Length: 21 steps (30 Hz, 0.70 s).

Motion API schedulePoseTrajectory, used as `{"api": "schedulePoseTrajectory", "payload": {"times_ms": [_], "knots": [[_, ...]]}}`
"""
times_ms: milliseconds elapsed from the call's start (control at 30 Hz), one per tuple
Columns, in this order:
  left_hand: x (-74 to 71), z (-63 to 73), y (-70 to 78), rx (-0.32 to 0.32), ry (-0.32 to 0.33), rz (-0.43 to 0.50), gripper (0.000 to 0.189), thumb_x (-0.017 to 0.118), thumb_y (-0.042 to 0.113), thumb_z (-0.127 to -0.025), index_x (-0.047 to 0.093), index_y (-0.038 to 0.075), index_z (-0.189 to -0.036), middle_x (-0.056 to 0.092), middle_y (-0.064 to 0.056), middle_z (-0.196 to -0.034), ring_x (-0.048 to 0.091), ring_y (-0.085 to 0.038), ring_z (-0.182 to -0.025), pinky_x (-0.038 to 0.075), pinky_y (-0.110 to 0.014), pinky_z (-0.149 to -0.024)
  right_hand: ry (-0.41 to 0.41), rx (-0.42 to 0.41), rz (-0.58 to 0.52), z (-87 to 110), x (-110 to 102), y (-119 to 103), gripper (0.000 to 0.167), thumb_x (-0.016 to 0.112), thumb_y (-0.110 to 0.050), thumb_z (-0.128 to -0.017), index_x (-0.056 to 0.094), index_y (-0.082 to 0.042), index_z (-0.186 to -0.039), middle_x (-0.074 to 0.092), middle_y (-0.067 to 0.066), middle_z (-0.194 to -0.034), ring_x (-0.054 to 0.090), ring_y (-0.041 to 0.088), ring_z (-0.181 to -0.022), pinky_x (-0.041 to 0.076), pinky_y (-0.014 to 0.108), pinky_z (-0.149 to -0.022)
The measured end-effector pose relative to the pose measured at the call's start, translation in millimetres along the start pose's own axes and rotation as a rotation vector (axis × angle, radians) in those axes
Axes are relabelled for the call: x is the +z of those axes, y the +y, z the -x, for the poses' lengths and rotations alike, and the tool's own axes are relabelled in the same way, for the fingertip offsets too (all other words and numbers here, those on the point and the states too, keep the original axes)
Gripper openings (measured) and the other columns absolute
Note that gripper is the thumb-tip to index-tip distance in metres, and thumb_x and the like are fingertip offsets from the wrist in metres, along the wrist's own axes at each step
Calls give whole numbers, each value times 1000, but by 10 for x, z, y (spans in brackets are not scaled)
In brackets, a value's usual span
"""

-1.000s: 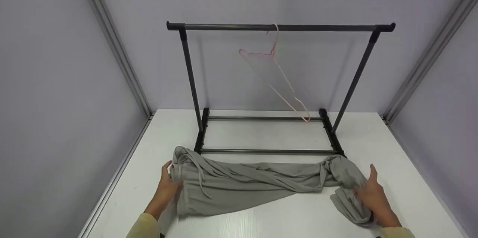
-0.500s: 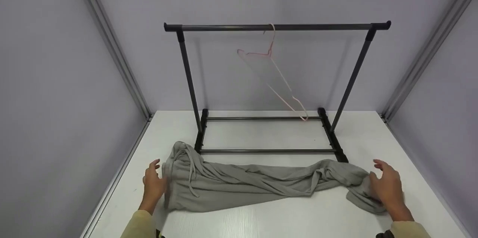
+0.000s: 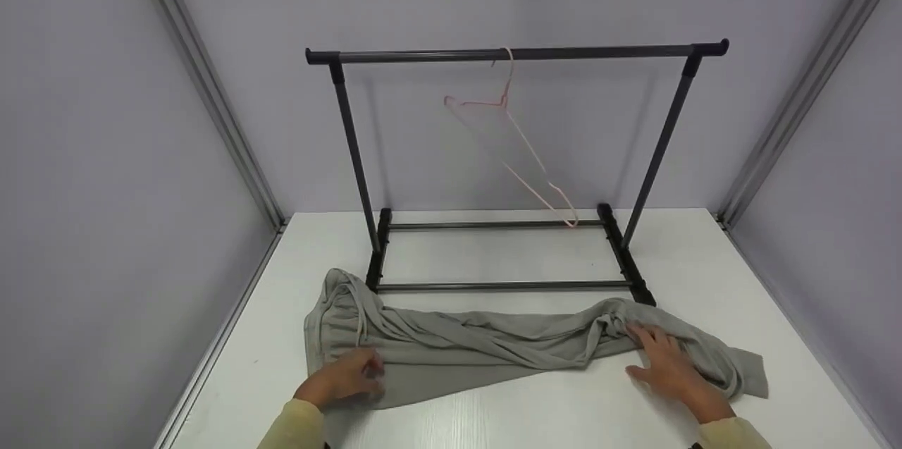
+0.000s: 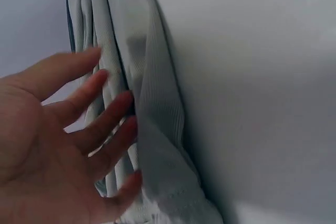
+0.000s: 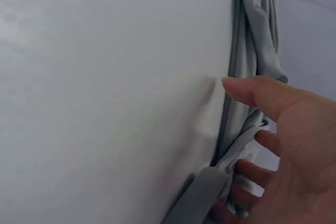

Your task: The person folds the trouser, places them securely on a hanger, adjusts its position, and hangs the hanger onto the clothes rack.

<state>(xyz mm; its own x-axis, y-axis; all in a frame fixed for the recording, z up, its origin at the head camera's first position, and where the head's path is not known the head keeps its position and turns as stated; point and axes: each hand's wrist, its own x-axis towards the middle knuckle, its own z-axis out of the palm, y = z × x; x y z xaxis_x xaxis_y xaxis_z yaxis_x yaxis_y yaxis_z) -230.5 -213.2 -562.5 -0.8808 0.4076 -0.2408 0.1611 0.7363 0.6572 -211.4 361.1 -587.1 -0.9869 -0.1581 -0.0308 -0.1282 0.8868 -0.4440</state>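
A pair of grey drawstring trousers lies lengthwise across the white table, wrinkled along its length. Its gathered waist with the drawstring is at the left, and the leg end is bunched and twisted at the right. My left hand is over the lower part of the waist end; in the left wrist view its fingers are spread loosely, tips at the fabric. At the bunched leg part, my right hand has its fingertips on the cloth and its thumb apart over the table.
Behind the trousers stands a black metal clothes rack, its base bars close to the fabric. A pink hanger hangs from the top bar. Pale walls enclose the table at the back and both sides.
My left hand has moved right from beside the waist edge to over the fabric. My right hand has shifted left along the leg, whose end now lies further spread to the right.
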Motion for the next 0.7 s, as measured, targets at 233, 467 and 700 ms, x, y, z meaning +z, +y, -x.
{"api": "schedulePoseTrajectory", "payload": {"times_ms": [233,467,700], "knots": [[18,17,-164,-203,114,-177,45,78,16,-71,55,15,-110,44,-9,-116,39,-37,-118,19,-72,-92,146,12,42,18,13,182,57,65,-4,-80,41,0,-132,33,25,-132,24,47,-123,20,70,-88],[12,91,-194,-205,155,-279,76,78,43,-71,45,9,-131,37,-20,-132,32,-43,-125,23,-69,-92,262,107,114,49,-6,287,57,61,1,-77,40,-2,-130,31,26,-129,20,50,-121,16,71,-82],[-39,133,-209,-243,160,-313,89,81,43,-66,39,6,-135,35,-22,-136,29,-42,-127,28,-67,-91,327,186,140,88,-140,409,50,61,2,-78,44,3,-125,38,32,-120,28,52,-113,23,71,-75]]}}
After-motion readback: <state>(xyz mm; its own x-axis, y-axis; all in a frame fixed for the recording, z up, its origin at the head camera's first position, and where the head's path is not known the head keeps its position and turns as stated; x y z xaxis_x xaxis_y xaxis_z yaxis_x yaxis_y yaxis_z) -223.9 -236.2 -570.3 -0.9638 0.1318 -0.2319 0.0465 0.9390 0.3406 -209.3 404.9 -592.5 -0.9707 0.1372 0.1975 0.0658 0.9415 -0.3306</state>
